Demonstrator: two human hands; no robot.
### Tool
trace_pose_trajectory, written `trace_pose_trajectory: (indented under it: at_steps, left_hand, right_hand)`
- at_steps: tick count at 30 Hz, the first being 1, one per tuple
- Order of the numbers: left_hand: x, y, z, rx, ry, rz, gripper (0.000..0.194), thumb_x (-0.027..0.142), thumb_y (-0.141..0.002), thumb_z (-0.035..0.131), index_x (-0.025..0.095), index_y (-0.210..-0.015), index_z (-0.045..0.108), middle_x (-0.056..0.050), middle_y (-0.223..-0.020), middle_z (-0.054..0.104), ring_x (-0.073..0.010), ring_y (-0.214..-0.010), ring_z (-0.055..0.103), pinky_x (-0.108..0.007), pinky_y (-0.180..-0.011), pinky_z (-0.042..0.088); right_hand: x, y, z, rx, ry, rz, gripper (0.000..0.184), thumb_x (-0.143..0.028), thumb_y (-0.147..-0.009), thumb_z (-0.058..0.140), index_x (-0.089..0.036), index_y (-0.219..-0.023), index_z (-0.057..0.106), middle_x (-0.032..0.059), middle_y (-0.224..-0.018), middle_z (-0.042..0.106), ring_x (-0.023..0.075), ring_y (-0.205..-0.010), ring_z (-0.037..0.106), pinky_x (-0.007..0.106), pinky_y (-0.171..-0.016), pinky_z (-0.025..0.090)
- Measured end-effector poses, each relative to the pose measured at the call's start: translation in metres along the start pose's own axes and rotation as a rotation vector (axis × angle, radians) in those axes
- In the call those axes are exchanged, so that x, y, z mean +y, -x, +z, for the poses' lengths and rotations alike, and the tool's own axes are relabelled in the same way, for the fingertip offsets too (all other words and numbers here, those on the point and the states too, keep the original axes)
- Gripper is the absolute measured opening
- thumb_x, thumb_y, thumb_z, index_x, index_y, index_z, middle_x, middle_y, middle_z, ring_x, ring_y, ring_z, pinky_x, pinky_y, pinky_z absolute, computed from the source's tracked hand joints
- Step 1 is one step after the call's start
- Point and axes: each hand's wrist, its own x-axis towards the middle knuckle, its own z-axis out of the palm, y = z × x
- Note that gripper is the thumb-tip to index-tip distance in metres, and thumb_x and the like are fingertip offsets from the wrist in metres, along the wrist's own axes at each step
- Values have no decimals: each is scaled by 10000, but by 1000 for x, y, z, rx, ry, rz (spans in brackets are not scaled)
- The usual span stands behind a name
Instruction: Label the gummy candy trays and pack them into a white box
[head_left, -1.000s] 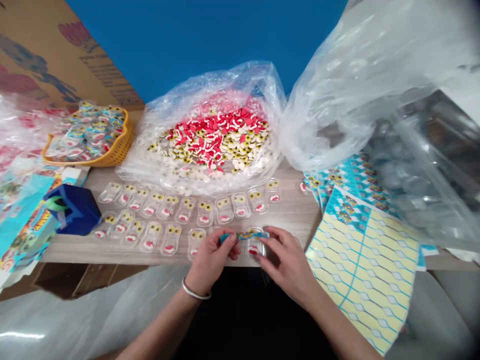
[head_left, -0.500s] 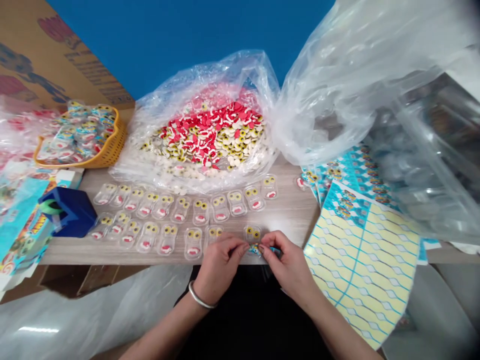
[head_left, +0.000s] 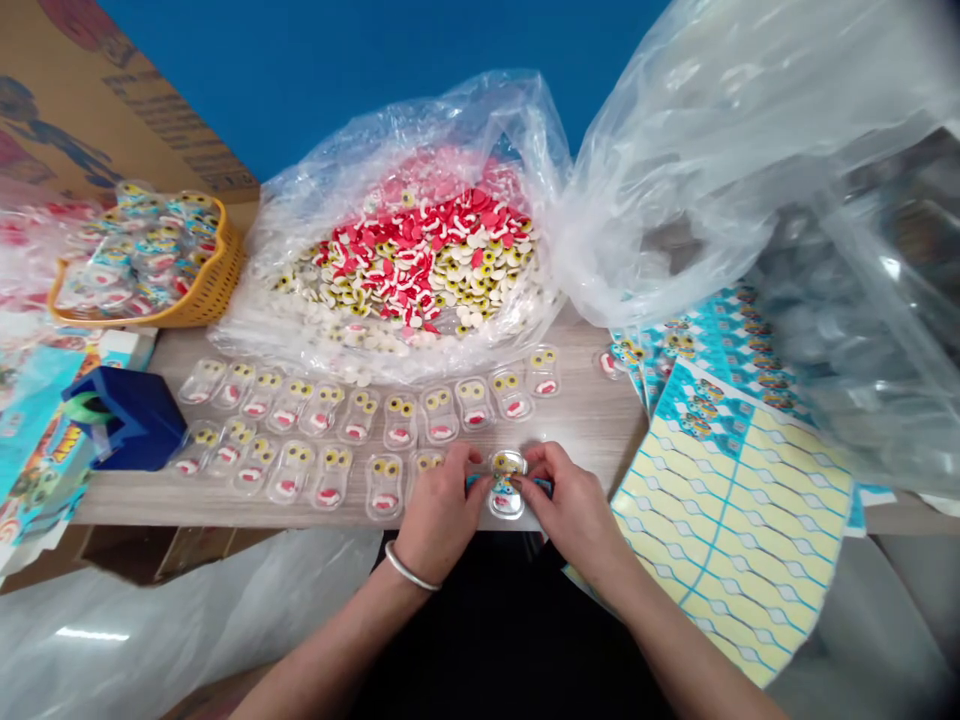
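Two grips, left hand (head_left: 441, 506) and right hand (head_left: 579, 512), together pinch one blue label (head_left: 504, 487) across one clear pack (head_left: 506, 506).

I'm getting bright light; plastic sheeting (head_left: 225, 600) below the table's (head_left: 583, 420) front left edge glares, and the right-end bag (head_left: 844, 370) looks blurred.

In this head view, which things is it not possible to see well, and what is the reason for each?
Head view, sticker: its print is too small to read, and the right hand partly covers it.
Head view, pack beside the left hand: that hand hides its lower part.
Head view, carton: cut off by the left and top edges.
Head view, clear bag at far right: blur hides what it holds.
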Motion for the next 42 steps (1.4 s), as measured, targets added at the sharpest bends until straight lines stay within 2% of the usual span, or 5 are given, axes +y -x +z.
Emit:
trace_pose_trajectory:
  at_steps: [14, 19, 27, 35, 42]
  left_hand:
    - [4, 38, 0, 42, -28, -1, 256, 281, -859, 606, 251, -1113, 602, -95, -1087, 684, -238, -791, 669, -303, -662, 464]
    - [-31, 93, 3, -28, 390, -331, 322, 397, -722, 759, 219, -974, 667, -58, -941, 720, -140, -530, 579, -291, -593, 491]
    - [-23, 73, 39, -172, 1250, -648, 463, 493, -613, 841, 101, -812, 695, -85, -760, 733, -173, -679, 676, -297, -655, 555]
    - [3, 66, 14, -55, 1220, -547, 426, 439, -576, 875, 140, -807, 677, -2, -643, 691, -143, -581, 635, -292, -599, 563]
    - [45, 50, 2, -411, 1451, -288, 350, 398, -664, 844, 135, -865, 729, -26, -652, 673, -107, -539, 586, -242, -551, 517]
  right_hand:
    - [-4, 8, 10, -110, 347, -120, 151, -171, -907, 508, -219, -1049, 517, 23, -778, 694, 202, -706, 672, 269, -581, 335]
    - [-5, 25, 18, -133, 326, -109, 141, -164, -905, 514, -214, -1037, 508, 33, -789, 695, 211, -710, 675, 276, -590, 346]
    - [-11, 38, 31, -158, 245, -83, 178, -151, -838, 585, -187, -1012, 593, 31, -777, 692, 197, -722, 665, 263, -625, 387]
    - [10, 57, -8, -128, -405, -15, 212, -402, -850, 630, -196, -832, 678, -30, -633, 590, 110, -545, 489, 221, -511, 355]
    - [15, 54, -14, -331, -1088, 78, 431, -557, -718, 768, -167, -749, 586, -51, -576, 519, 32, -422, 277, 191, -413, 155]
